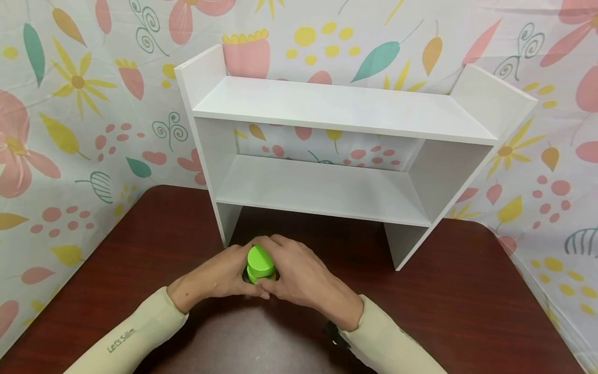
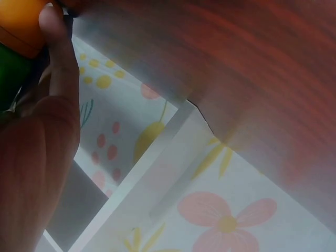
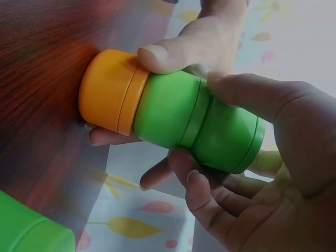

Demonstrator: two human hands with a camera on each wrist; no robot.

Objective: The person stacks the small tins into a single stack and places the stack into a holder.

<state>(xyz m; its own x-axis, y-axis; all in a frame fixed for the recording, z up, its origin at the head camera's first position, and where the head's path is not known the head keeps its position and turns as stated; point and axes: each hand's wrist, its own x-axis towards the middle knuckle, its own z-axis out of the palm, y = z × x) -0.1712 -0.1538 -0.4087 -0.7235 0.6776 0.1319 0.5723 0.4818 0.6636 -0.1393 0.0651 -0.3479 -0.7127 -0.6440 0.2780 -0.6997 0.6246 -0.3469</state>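
A stack of small round lidded jars is between my two hands: an orange jar (image 3: 107, 92) at the bottom, a light green jar (image 3: 168, 107) in the middle and a darker green jar (image 3: 228, 136) on top. My left hand (image 1: 219, 272) grips the stack low, its thumb by the seam of the orange and light green jars. Around the top jar curl the thumb and fingers of my right hand (image 1: 303, 270). From the head view only the green top (image 1: 260, 259) shows clearly. Whether the orange jar touches the table cannot be told.
Another light green jar (image 3: 34, 228) shows at the lower left of the right wrist view. A white two-tier shelf (image 1: 322, 189) stands behind my hands on the dark red-brown table (image 1: 490, 296). Floral-patterned cloth (image 1: 79, 130) hangs behind and at the sides.
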